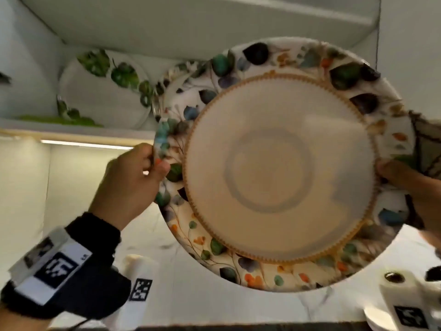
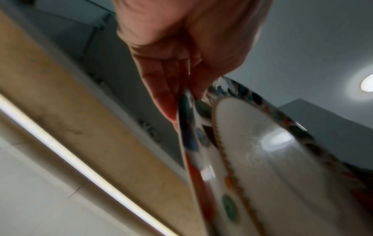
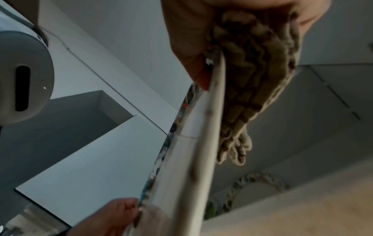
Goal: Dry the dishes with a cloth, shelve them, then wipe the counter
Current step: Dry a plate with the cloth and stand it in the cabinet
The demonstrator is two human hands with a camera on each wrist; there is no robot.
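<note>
The left hand and right hand are gripping opposite rims of the plate, the right also clutching the cloth; it looks stiff, glossy, breakable, so rim holds suit.

Left wrist wearing black fabric band, white camera block strapped on top, showing black square code marker. Right wrist carrying white block with similar marker, round lens showing.

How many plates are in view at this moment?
3. A floral plate gripped by both hands; a matching plate standing on the shelf; a green-leaf plate further left. Others may be hidden behind.
</note>
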